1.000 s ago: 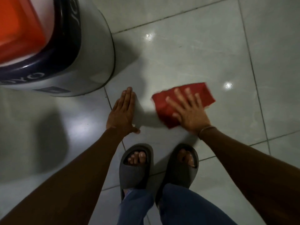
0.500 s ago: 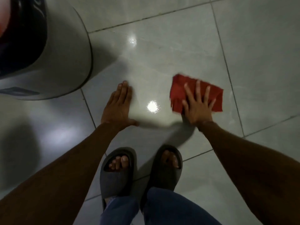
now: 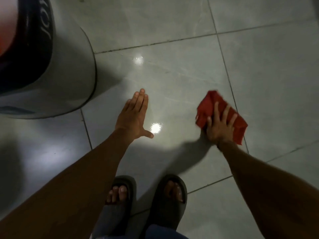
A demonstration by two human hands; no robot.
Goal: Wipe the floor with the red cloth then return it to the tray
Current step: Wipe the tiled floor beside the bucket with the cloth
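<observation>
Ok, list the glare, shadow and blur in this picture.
Head view: two glare spots on the floor, the brighter by the left hand; dim overall, arm shadows on the tiles; cloth under the right hand slightly smeared; the bin at the top left curves with wide-angle distortion.

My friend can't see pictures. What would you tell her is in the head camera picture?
Seen from above, a person's right hand presses a red cloth flat on a shiny grey tiled floor, while the left hand rests open on the tiles. Two feet in dark slide sandals stand below, and a large grey and dark blue appliance sits at the upper left.
</observation>
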